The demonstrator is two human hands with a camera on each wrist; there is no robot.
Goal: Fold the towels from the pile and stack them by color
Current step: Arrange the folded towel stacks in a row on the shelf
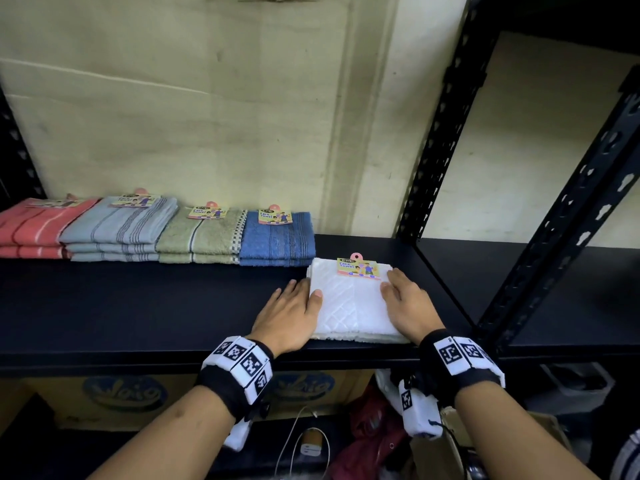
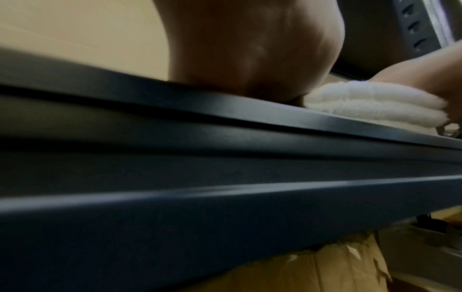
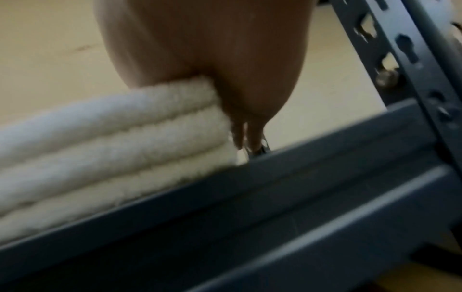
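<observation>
The white towel stack (image 1: 349, 303) lies on the dark shelf (image 1: 138, 306), right of the blue stack (image 1: 277, 239); the left hand (image 1: 289, 315) and right hand (image 1: 408, 303) flank it, fingers straight, gripping nothing. Slide it evenly from both sides; uneven pressure would probably skew the layers.

On the shelf (image 1: 138, 306), four towel stacks (image 1: 194, 233) line the back; another towel stack (image 1: 349, 303) lies right, nearer the front edge.

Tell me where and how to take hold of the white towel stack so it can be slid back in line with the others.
Grip the white towel stack by its two short sides, left hand and right hand pressing inward. It probably moves best this way: its loose folded layers stay squared, and the card label stays untouched.
</observation>
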